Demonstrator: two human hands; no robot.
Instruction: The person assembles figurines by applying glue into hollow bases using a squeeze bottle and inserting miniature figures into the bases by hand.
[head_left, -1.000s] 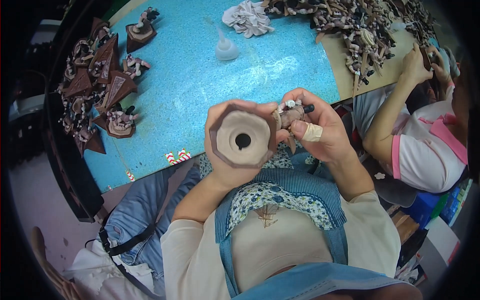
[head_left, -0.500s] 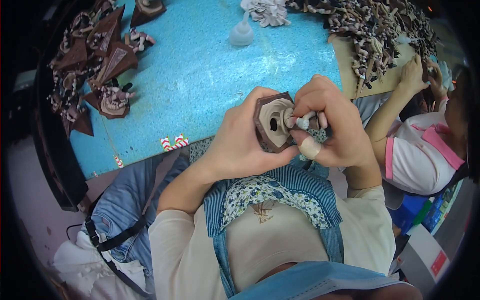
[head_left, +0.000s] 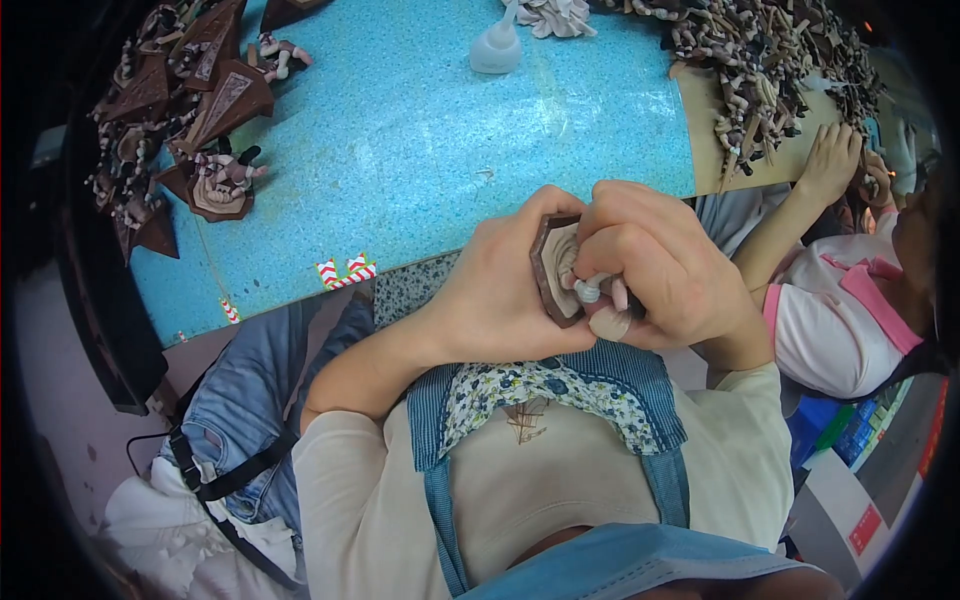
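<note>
At the near edge of a blue table [head_left: 400, 150], the left hand [head_left: 480, 290] curls around a brown base [head_left: 551, 275]; the right hand [head_left: 665, 265], tightly bent, pinches a small figure [head_left: 588, 291] against it. Room spreads left, to heaped pieces [head_left: 222, 98].

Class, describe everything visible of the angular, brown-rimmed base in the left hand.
The angular, brown-rimmed base has a rippled beige face and looks like painted resin. Tipped on edge near the speckled blue tabletop, it faces the right hand. The left hand grips it; a small pale figurine seems to touch its face.
</note>
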